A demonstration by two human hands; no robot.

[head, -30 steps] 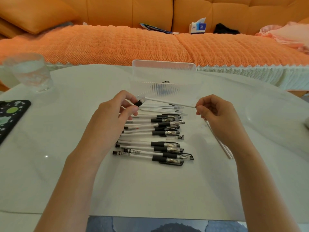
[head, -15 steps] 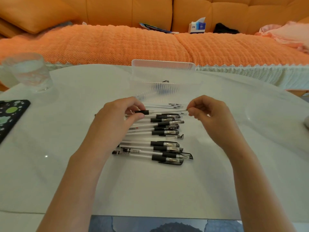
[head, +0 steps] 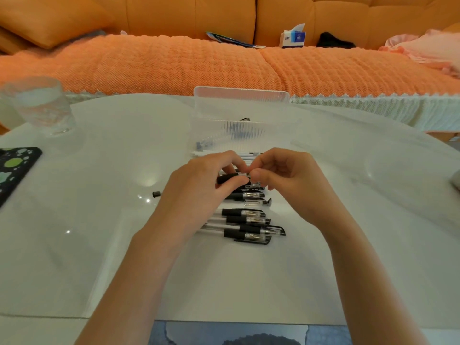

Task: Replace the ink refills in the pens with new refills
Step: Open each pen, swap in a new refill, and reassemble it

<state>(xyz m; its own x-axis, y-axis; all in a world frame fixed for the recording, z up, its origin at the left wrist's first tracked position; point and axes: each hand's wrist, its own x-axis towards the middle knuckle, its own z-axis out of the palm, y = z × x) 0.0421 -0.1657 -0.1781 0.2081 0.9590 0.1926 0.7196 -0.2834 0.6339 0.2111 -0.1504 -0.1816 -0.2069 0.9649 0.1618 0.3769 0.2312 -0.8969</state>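
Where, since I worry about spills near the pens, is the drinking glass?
In the head view, the drinking glass stands far left on the table, beyond the spotted black case and left of the clear plastic box.

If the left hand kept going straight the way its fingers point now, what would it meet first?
Most likely the right hand: the left hand, holding a pen, points right and away toward its fingertips, which all but touch it. Exact depth is unclear.

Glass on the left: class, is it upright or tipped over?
Upright: the glass stands on its base on the table, rim uppermost.
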